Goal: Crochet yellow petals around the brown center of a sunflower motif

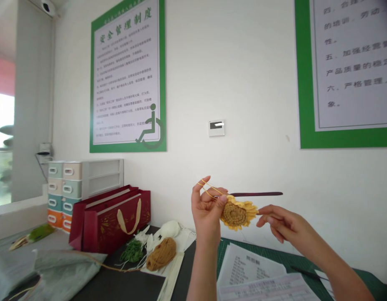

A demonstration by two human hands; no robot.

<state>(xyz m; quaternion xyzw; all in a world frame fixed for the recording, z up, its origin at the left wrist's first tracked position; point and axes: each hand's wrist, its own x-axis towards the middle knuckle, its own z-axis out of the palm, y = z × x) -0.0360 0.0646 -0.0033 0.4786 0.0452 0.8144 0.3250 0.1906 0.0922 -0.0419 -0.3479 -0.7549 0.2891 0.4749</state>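
My left hand (209, 207) is raised in front of the wall and pinches the edge of a crocheted flower (235, 215), which has a brown centre and yellow petals. Yellow yarn loops over its raised index finger. A dark red crochet hook (258, 194) lies across the top of the flower, its handle pointing right and its tip near my left fingers. My right hand (279, 221) is at the flower's right side, fingers apart, with the index fingertip at the petals' edge. The hook is not in my right hand.
Red gift bags (113, 221) stand at the left before a small drawer unit (71, 188). Brown yarn (161, 253), green yarn (132, 251) and white yarn (170, 229) lie nearby. Printed papers (250, 265) lie on a green mat (223, 246) beneath my hands.
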